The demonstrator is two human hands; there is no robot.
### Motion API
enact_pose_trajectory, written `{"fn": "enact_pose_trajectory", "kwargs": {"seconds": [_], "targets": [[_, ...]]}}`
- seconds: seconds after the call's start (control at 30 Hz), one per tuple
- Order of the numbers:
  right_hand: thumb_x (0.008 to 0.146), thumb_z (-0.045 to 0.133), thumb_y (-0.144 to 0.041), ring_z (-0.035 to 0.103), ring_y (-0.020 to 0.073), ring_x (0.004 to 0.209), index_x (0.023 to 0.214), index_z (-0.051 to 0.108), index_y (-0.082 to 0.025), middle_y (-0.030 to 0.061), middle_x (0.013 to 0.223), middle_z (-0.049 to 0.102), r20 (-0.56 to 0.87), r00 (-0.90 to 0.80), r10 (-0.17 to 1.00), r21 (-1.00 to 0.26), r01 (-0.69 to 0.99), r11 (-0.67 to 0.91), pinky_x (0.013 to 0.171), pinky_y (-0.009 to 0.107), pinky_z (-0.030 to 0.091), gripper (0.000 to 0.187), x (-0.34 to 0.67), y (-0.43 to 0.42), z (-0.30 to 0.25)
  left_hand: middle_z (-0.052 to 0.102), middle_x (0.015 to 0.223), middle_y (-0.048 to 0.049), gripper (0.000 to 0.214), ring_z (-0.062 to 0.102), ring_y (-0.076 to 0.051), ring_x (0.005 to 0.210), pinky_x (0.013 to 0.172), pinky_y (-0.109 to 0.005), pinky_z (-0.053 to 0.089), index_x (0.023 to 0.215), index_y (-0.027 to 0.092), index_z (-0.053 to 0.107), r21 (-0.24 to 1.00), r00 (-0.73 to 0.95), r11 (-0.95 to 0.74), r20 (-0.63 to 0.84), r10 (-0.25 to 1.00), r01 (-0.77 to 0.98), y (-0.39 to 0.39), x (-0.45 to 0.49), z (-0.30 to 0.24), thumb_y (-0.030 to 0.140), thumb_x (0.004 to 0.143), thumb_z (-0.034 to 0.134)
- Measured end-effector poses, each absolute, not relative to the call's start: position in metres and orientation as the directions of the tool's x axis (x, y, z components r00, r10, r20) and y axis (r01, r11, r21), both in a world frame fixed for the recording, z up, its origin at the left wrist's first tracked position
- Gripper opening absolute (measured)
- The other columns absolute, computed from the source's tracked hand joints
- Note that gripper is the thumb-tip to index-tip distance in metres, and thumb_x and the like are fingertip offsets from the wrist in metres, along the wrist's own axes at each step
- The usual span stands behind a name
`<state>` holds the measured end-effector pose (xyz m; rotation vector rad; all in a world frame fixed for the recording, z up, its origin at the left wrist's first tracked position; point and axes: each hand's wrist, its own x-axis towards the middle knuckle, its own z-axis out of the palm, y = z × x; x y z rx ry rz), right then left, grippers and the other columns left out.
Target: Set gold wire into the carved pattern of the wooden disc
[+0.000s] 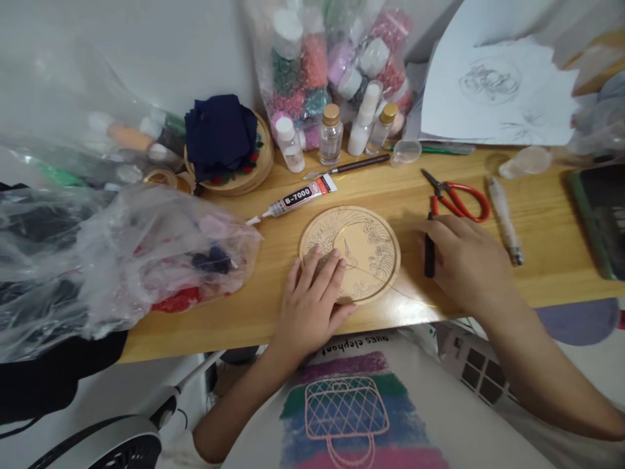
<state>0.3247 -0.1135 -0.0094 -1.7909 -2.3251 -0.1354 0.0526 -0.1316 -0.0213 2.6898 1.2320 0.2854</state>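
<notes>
A round wooden disc [375, 283] lies flat on the table, drawn with fine lines of waves, scrolls and a small bird in an inner circle. My left hand [310, 303] rests on its left side, fingers outstretched. From the disc a thin golden wire [415, 298] trails to the right. At the right, the fingers of my right hand [463, 257] close around a short black tool [429, 254], partly covered by them. Just beyond that hand are red-handled pliers [459, 200], their near handle partly hidden.
Behind the disc are a B-7000 glue tube [300, 197], a dark-handled pointed tool [359, 164] and small bottles [331, 133]. Navy cloth [219, 138] sits on a round wooden piece. Plastic bags [161, 247] crowd the left; a white pen-like tool [506, 221] and phone [603, 218] lie right.
</notes>
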Motion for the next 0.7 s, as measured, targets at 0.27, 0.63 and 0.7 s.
{"fn": "enact_pose_trajectory", "kwargs": {"seconds": [0.27, 0.63, 0.7], "targets": [[0.09, 0.038, -0.009, 0.06, 0.0283, 0.084, 0.091, 0.067, -0.018, 0.013, 0.091, 0.064, 0.113, -0.256, 0.96, 0.046, 0.966, 0.253, 0.068, 0.039, 0.043, 0.03, 0.316, -0.101, -0.005, 0.055, 0.147, -0.0118, 0.054, 0.04, -0.034, 0.141, 0.115, -0.051, 0.03, 0.141, 0.012, 0.051, 0.214, 0.639, -0.649, 0.125, 0.759, 0.73, -0.131, 0.054, -0.022, 0.048, 0.103, 0.039], [0.091, 0.045, -0.009, 0.063, 0.0265, 0.089, 0.105, 0.069, -0.012, 0.0142, 0.108, 0.068, 0.058, -0.281, 0.958, 0.129, 0.954, 0.272, 0.072, 0.035, 0.045, 0.028, 0.312, -0.103, 0.003, 0.056, 0.146, -0.0094, 0.054, 0.042, -0.033, 0.141, 0.115, -0.05, 0.029, 0.139, 0.013, 0.054, 0.203, 0.633, -0.647, 0.134, 0.762, 0.735, -0.131, 0.054, -0.021, 0.049, 0.103, 0.039], [0.091, 0.046, -0.009, 0.063, 0.027, 0.09, 0.107, 0.069, -0.011, 0.0139, 0.109, 0.068, 0.043, -0.284, 0.958, 0.156, 0.949, 0.274, 0.073, 0.035, 0.046, 0.029, 0.312, -0.103, 0.004, 0.056, 0.147, -0.0086, 0.054, 0.042, -0.032, 0.14, 0.115, -0.049, 0.029, 0.14, 0.013, 0.054, 0.202, 0.626, -0.641, 0.139, 0.767, 0.74, -0.131, 0.054, -0.021, 0.049, 0.103, 0.04]]}}
